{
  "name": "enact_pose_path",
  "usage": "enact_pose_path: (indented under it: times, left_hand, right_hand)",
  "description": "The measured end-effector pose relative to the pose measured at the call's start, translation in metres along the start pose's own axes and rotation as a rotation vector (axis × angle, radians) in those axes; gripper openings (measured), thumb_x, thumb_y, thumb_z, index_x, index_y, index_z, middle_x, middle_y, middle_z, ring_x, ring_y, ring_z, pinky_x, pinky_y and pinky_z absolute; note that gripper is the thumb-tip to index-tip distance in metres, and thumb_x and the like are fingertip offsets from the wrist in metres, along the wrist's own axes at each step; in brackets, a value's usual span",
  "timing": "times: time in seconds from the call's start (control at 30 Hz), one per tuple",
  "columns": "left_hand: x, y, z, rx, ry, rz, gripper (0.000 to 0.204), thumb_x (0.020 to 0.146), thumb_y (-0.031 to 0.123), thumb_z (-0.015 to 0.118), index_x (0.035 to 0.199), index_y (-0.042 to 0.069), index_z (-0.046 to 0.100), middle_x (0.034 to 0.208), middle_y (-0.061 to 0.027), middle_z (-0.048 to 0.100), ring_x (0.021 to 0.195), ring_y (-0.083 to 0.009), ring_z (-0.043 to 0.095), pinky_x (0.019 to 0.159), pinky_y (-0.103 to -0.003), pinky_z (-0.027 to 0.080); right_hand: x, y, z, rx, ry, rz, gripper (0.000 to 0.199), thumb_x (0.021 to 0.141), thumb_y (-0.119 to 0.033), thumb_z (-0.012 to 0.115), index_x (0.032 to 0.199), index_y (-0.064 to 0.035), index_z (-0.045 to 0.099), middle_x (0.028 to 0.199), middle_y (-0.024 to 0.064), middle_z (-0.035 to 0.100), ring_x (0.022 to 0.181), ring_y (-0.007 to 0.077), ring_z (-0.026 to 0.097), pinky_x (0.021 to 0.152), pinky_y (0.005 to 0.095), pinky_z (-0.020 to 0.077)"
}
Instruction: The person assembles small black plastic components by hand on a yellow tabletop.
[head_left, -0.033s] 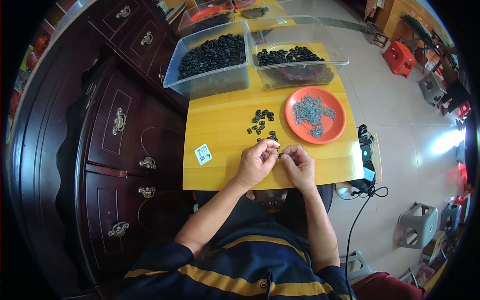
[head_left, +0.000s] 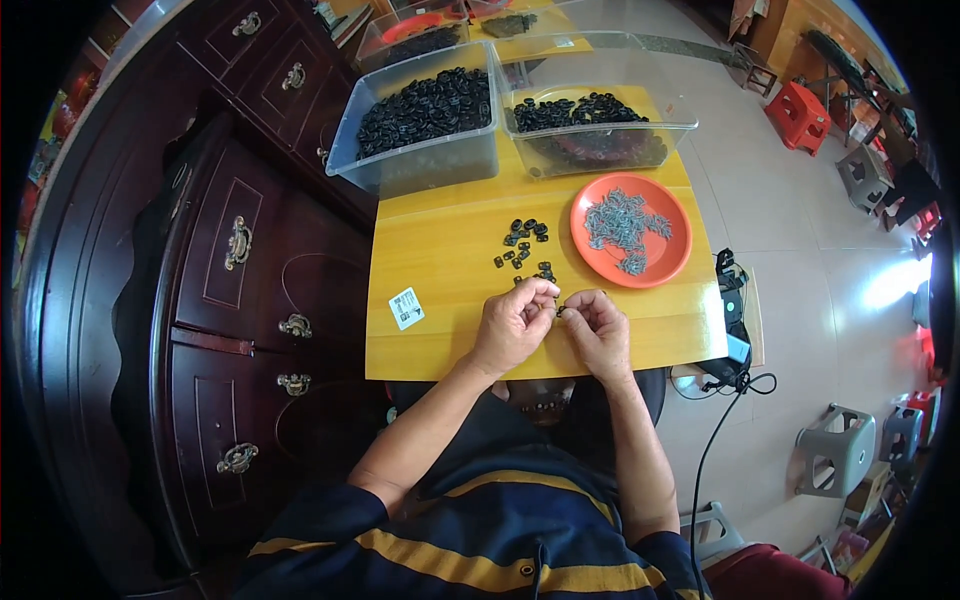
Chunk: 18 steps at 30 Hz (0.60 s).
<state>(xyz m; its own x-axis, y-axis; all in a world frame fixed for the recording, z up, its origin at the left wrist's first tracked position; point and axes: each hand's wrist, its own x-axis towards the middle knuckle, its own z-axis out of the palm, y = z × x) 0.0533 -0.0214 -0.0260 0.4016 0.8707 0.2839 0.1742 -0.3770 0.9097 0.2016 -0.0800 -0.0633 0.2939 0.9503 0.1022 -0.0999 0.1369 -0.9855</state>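
tbl [head_left: 440,245]: l hand [head_left: 508,328], r hand [head_left: 603,334] at dk pc [head_left: 560,311]

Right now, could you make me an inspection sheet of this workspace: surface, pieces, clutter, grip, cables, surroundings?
Surface: yellow table, wood-look top.
Pieces: loose black pieces beyond the hands; more black pieces in clear plastic tubs at the far side; small silvery-grey pieces on an orange plate at right.
Clutter: one white label at the table's left.
Grip: right hand pinches a small dark piece; left hand is close beside it, its hold too small to tell.
Cables: black cable hanging off the table's right.
Surroundings: dark cabinet at left; red stool and grey stool at right.
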Motion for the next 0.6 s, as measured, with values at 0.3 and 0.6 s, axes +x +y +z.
enact_pose_path:
  times: [0.3,0.6]
  left_hand:
    - [0.003,0.003,0.003,0.079,-0.024,0.067,0.02,0.083,-0.006,0.064,0.099,0.004,0.061,0.072,-0.0044,0.065,0.055,-0.0078,0.057,0.053,-0.026,0.047]
    - [0.002,-0.002,0.001,0.01,-0.033,-0.029,0.02,0.082,-0.007,0.064,0.1,0.003,0.061,0.072,-0.0034,0.065,0.059,-0.0059,0.059,0.056,-0.024,0.05]
  right_hand:
    - [0.0,-0.001,0.002,-0.04,0.032,-0.015,0.006,0.089,0.001,0.066,0.093,-0.0022,0.063,0.074,-0.0048,0.061,0.065,0.0003,0.053,0.059,0.0187,0.0447]
    - [0.0,-0.008,0.004,-0.262,0.023,-0.076,0.006,0.086,0.002,0.066,0.09,-0.0024,0.064,0.069,-0.0025,0.061,0.061,0.0019,0.055,0.057,0.0201,0.0455]
